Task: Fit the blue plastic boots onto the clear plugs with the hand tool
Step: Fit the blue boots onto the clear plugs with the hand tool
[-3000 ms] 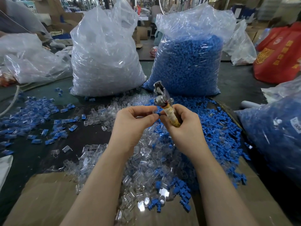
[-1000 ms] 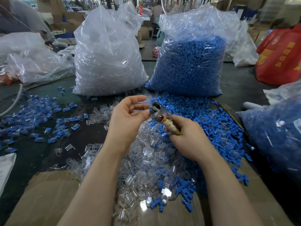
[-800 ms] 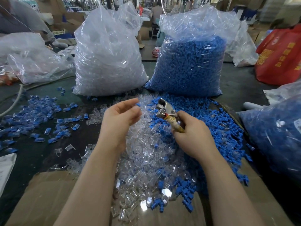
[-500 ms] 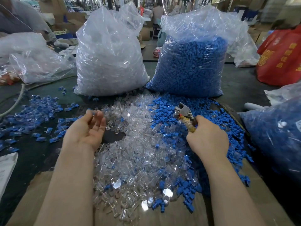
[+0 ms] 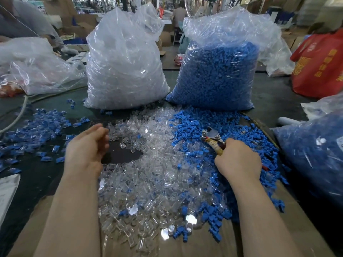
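Right hand (image 5: pixel 238 160) gripping hand tool (image 5: pixel 213 139) over blue boots (image 5: pixel 193 125); left hand (image 5: pixel 86 149) loosely curled, blurred, holding nothing, beside clear plugs (image 5: pixel 148 173).

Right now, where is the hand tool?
In the head view, the hand tool is in the right hand, over the loose blue boots.

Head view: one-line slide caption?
Right hand grips taped hand tool over blue boots; open left hand beside clear plugs.
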Available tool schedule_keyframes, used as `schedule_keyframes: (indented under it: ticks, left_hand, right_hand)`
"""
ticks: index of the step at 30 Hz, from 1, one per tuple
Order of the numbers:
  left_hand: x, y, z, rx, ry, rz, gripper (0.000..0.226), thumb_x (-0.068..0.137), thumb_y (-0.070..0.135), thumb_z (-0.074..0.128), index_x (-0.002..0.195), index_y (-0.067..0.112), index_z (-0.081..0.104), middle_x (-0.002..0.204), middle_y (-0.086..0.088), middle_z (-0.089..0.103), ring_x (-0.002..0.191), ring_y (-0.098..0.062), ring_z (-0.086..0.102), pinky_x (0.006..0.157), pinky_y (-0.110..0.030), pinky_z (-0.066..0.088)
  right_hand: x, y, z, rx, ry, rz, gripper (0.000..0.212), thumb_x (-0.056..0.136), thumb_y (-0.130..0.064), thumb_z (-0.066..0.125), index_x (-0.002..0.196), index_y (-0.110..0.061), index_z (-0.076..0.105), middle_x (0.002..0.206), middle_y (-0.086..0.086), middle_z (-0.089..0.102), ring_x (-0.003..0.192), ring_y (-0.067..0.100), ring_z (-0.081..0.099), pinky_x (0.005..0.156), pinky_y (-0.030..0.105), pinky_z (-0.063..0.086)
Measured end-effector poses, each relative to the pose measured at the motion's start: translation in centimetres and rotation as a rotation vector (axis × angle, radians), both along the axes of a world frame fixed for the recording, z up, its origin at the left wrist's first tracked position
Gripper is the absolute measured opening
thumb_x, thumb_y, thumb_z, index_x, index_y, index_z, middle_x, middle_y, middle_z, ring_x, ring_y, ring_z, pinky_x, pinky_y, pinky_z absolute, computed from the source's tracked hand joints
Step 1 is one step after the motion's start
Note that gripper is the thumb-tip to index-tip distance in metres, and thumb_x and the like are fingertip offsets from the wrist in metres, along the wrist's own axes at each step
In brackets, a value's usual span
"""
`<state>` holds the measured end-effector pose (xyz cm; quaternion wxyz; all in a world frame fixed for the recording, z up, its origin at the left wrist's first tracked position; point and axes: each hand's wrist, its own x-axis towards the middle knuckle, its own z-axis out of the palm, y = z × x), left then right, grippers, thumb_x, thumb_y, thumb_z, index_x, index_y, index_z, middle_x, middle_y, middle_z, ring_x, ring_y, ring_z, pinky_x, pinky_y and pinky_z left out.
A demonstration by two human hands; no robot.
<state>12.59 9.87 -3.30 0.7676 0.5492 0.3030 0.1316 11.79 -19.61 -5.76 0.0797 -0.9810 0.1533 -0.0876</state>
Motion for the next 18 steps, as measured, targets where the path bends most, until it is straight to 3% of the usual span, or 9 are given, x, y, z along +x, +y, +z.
schedule_keyframes:
  ticks: [3, 7, 10, 14, 18]
  left_hand:
    - [-0.2, -1.6, -0.6, 0.548, 0.067, -0.215, 0.011, 0.091, 0.015, 0.066, 0.094, 0.025, 0.07, 0.093, 0.006, 0.068, 0.082, -0.006, 0.058, 0.071, -0.024, 0.043]
    - [-0.1, -2.8, -1.7, 1.14, 0.184, -0.351, 0.016, 0.095, 0.022, 0.06, 0.106, 0.026, 0.072, 0.102, 0.005, 0.067, 0.082, -0.01, 0.055, 0.075, -0.029, 0.039]
    - [0.1, -3.1, -1.9, 1.235, 0.234, -0.379, 0.015, 0.094, 0.023, 0.062, 0.105, 0.023, 0.073, 0.107, 0.0, 0.07, 0.086, -0.014, 0.05, 0.075, -0.03, 0.039]
    - [0.1, -3.0, -1.8, 1.246, 0.267, -0.426, 0.005, 0.091, 0.027, 0.068, 0.095, 0.025, 0.068, 0.1, 0.001, 0.068, 0.088, -0.017, 0.055, 0.075, -0.031, 0.042]
    - [0.1, -3.1, -2.0, 1.29, 0.246, -0.512, 0.01, 0.087, 0.027, 0.072, 0.094, 0.023, 0.064, 0.099, 0.002, 0.064, 0.092, -0.019, 0.058, 0.08, -0.035, 0.048]
  right_hand:
    - [0.0, 0.0, -0.1, -0.025, -0.021, 0.018, 0.014, 0.087, -0.028, 0.06, 0.09, -0.022, 0.048, 0.081, -0.001, 0.047, 0.065, 0.024, 0.044, 0.06, 0.032, 0.033]
    - [0.2, 0.0, -0.1, -0.002, 0.012, 0.035, 0.015, 0.088, -0.028, 0.059, 0.095, -0.021, 0.049, 0.086, -0.001, 0.046, 0.071, 0.025, 0.047, 0.062, 0.033, 0.034]
    - [0.2, 0.0, -0.2, 0.003, 0.021, 0.057, 0.015, 0.088, -0.027, 0.059, 0.091, -0.021, 0.046, 0.083, -0.002, 0.045, 0.068, 0.024, 0.046, 0.059, 0.034, 0.03]
    - [0.2, 0.0, -0.2, 0.01, 0.011, 0.063, 0.015, 0.088, -0.026, 0.059, 0.09, -0.021, 0.045, 0.076, -0.004, 0.041, 0.067, 0.023, 0.044, 0.06, 0.034, 0.029]
    - [0.3, -0.1, -0.2, 0.033, 0.007, 0.076, 0.012, 0.087, -0.024, 0.058, 0.09, -0.021, 0.047, 0.075, -0.004, 0.044, 0.066, 0.023, 0.045, 0.058, 0.033, 0.03]
